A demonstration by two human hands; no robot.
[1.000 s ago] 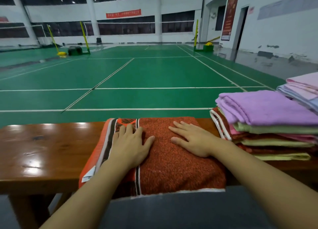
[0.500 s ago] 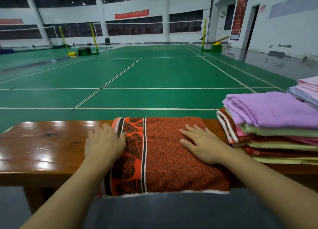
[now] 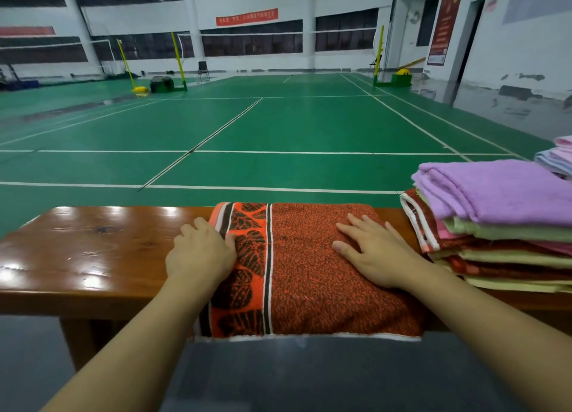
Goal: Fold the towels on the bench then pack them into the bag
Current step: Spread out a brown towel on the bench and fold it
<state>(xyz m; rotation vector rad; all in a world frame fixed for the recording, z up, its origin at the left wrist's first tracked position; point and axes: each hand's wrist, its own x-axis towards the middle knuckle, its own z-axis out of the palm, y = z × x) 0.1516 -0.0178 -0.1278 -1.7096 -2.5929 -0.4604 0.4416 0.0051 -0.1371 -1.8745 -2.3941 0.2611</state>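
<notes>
A folded orange towel [image 3: 325, 272] is laid across the bench [image 3: 93, 256] from its far edge to its near edge, with a white hem overhanging the near edge. The left hand [image 3: 201, 253] is curled over the towel's patterned left edge, though a clamped grip cannot be confirmed. The right hand [image 3: 374, 250] is pressed flat, fingers spread. A towel stack [image 3: 495, 225] is seen just beside the towel toward the right end. Bare wood is left toward the left end.
</notes>
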